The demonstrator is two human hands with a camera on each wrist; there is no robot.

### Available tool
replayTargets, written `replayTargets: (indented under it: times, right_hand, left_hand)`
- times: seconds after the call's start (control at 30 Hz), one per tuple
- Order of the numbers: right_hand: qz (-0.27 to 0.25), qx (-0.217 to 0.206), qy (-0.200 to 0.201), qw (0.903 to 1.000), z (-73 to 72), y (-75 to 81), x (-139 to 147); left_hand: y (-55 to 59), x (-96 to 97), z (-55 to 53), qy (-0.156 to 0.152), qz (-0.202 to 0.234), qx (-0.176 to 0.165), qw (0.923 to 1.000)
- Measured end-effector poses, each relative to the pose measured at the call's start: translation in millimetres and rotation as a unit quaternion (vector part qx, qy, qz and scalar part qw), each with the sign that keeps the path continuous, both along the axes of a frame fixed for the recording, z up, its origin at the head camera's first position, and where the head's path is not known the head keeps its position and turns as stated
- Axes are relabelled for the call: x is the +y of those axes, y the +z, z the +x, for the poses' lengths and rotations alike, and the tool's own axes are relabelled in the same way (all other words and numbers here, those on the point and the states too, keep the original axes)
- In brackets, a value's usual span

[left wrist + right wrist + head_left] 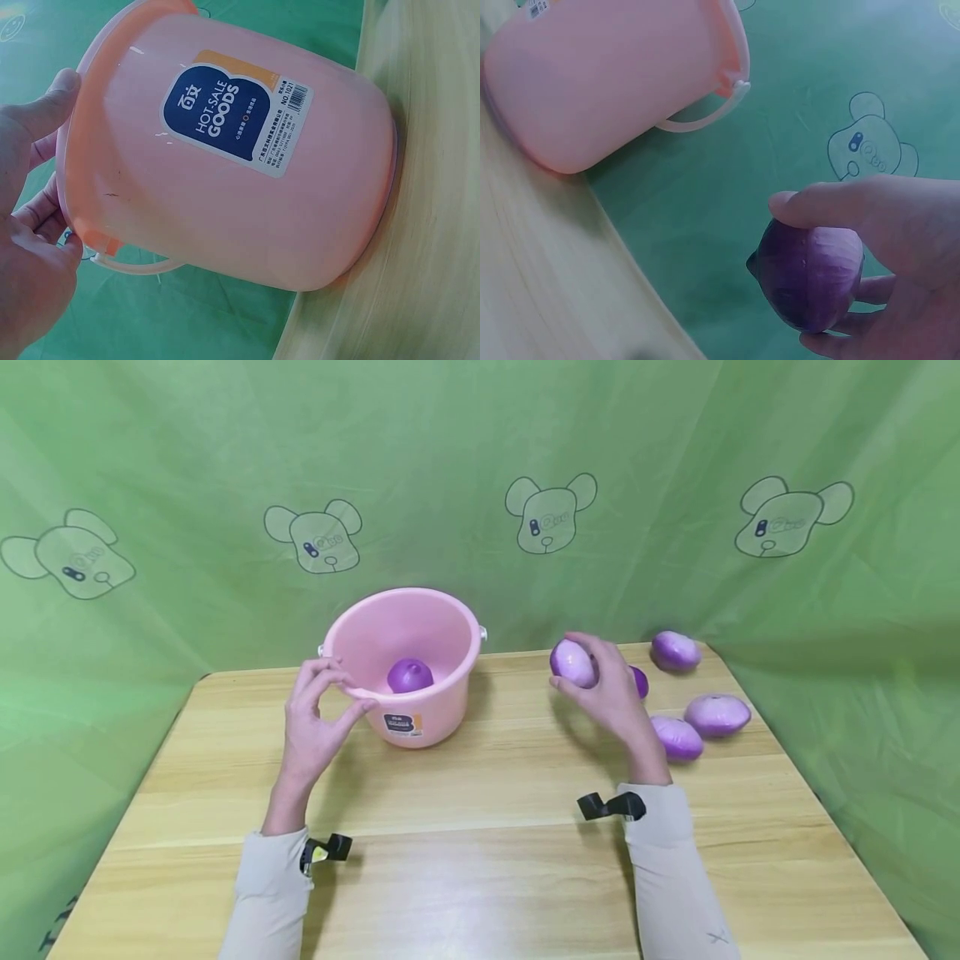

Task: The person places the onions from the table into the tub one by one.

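Note:
A pink bucket (442,714) stands upright at the back of the table, left of the middle. My left hand (311,727) grips its rim at the front left, and the left wrist view shows the thumb and fingers (45,214) along that rim. Inside the bucket lies a purple onion (410,677). Off to the right, my right hand (611,693) holds another onion (810,274), purple and pale with a pointed tip, between thumb and fingers. In the right wrist view this onion is clear of the tabletop.
Several more onions lie at the table's right, one at the back corner (676,652), one partly hidden behind my right hand (639,682). Green cloth (450,460) hangs behind and on both sides of the wooden table (465,877). A white handle (705,120) hangs from the bucket.

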State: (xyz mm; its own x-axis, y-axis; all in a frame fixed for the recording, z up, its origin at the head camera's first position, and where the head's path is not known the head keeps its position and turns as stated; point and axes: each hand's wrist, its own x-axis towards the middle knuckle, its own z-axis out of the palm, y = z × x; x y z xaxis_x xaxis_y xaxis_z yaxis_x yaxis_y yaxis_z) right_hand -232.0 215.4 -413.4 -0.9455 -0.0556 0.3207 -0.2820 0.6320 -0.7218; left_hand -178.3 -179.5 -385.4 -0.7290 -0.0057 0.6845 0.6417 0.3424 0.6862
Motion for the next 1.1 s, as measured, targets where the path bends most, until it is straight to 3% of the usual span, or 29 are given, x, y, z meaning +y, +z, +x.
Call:
replayTargets:
  times: [0.43, 0.73, 1.1]
  right_hand:
    - [-0.017, 0.014, 0.009, 0.9997, 5.5, 8.0, -2.4]
    - [0.000, 0.025, 0.016, 0.9996, 5.3, 11.8, -6.1]
    - [0.038, -0.005, 0.059, 0.9975, 7.9, 5.5, -12.2]
  left_hand:
    - [-0.2, 0.1, 1.5, 0.006, -0.006, -0.009, 0.9999]
    - [0.1, -0.6, 1.2, 0.010, -0.007, -0.003, 0.9999]
    - [-0.2, 0.1, 0.6, 0.008, -0.011, -0.017, 0.9998]
